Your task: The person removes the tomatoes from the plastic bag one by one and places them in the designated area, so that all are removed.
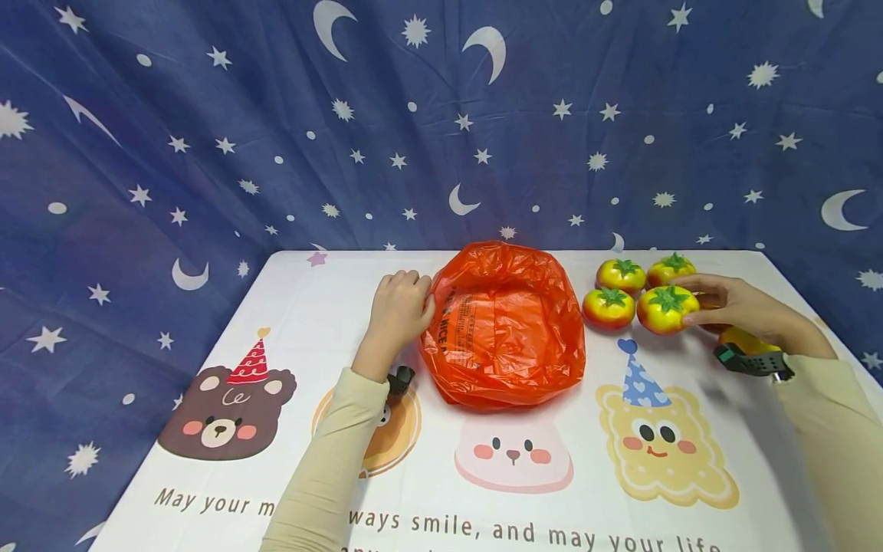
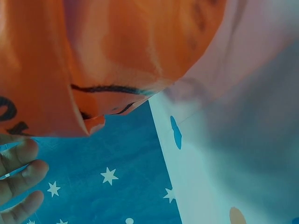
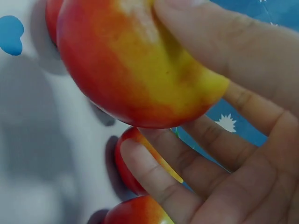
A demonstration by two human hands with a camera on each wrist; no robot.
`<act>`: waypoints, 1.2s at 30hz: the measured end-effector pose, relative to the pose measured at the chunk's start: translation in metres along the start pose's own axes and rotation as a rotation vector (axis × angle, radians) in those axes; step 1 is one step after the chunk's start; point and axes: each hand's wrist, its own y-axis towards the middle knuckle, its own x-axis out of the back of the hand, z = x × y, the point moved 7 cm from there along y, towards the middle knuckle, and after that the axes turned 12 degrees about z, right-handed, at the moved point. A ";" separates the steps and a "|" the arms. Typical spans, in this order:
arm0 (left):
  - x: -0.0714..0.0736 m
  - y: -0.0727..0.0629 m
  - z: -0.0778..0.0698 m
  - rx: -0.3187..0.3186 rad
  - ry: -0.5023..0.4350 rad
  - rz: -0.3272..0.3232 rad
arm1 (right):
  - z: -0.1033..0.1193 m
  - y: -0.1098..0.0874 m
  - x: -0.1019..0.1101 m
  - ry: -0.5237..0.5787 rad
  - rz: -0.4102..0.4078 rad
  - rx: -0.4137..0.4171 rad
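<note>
A red plastic bag [image 1: 510, 337] stands on the table with its mouth wide and its rim folded outward. My left hand [image 1: 402, 307] grips the bag's left rim. In the left wrist view, the orange-looking bag [image 2: 126, 51] covers the thumb, and several fingertips [image 2: 29, 170] show below it. On the right, my right hand [image 1: 734, 307] holds a yellow-and-red tomato [image 1: 665, 310] with a green leafy top. The right wrist view shows the thumb pressed on this tomato [image 3: 140, 70], fingers on its other side. Other tomatoes [image 1: 608, 308] sit close by, some partly hidden by the hand.
A white tablecloth [image 1: 228, 483] printed with cartoon faces and lettering covers the table. Behind it hangs a dark blue curtain [image 1: 441, 115] with moons and stars. Black wrist devices [image 1: 752, 360] are on both arms.
</note>
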 end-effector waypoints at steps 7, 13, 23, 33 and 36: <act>0.000 0.000 -0.001 -0.001 0.005 0.003 | -0.005 0.006 -0.002 -0.010 0.041 -0.005; 0.000 0.000 -0.002 0.001 0.002 0.008 | -0.008 0.008 -0.003 -0.022 0.080 -0.013; -0.001 0.000 -0.002 -0.002 -0.004 0.015 | -0.009 0.011 -0.004 -0.021 0.094 0.030; -0.002 0.000 -0.001 0.001 -0.007 0.016 | -0.014 0.014 -0.006 0.015 0.126 0.034; -0.002 0.000 -0.001 0.000 -0.005 0.016 | -0.014 0.015 -0.007 0.022 0.127 0.036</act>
